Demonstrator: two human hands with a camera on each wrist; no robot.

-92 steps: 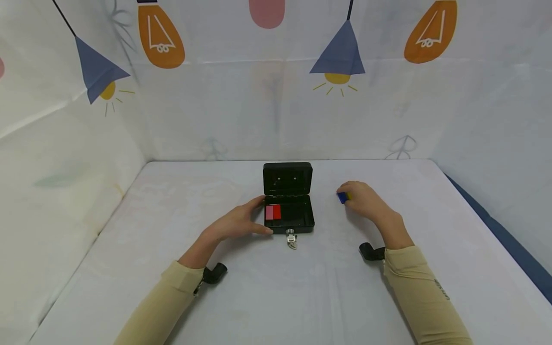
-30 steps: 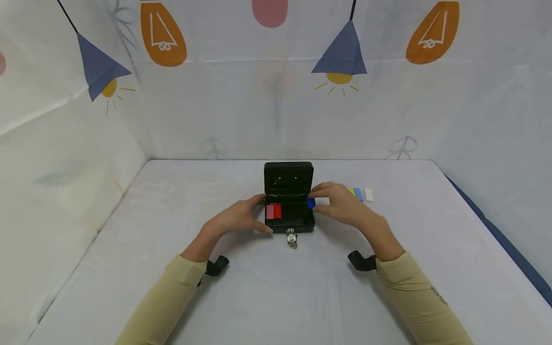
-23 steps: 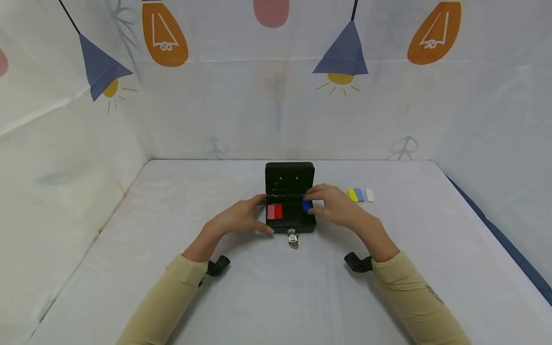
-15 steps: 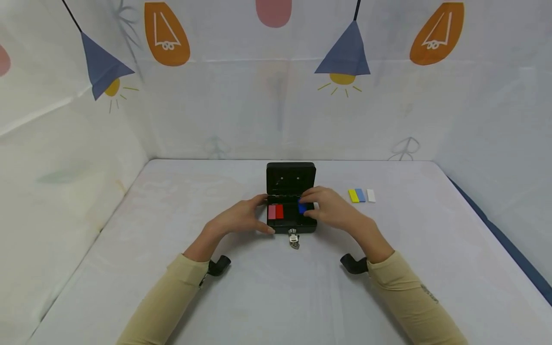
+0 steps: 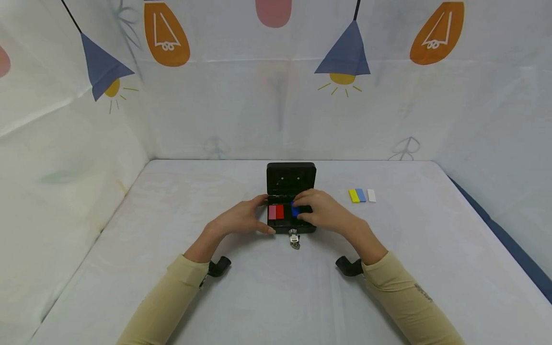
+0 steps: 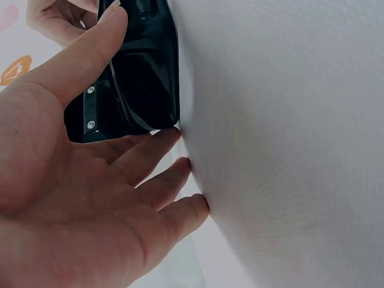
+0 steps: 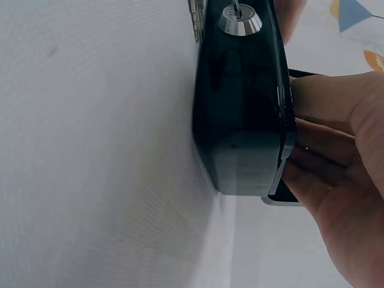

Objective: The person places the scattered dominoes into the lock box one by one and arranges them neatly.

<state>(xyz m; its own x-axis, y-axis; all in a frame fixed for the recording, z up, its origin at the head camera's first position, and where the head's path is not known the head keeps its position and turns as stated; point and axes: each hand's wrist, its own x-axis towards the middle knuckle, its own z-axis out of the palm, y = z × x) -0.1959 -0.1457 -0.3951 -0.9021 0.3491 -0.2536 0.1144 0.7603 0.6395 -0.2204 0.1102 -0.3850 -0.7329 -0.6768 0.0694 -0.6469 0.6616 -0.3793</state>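
A small black cash box stands in the middle of the white table, its lid raised at the back. Inside, a pink block and a red block lie side by side on the left. My left hand holds the box's left side, thumb at the front corner and fingers toward the back. My right hand reaches over the right side and pinches a blue block inside, just right of the red one. In the right wrist view the box's wall hides the right fingertips. A key with metal pieces hangs from the front lock.
To the right of the box, a yellow block and a light blue block touch each other on the table. A white block lies a little apart from them. White sheets with printed lamps enclose the table's back and sides.
My right hand has carried the blue block from beside the yellow one into the box, then leftward toward the red block. My left hand has kept its place on the box.
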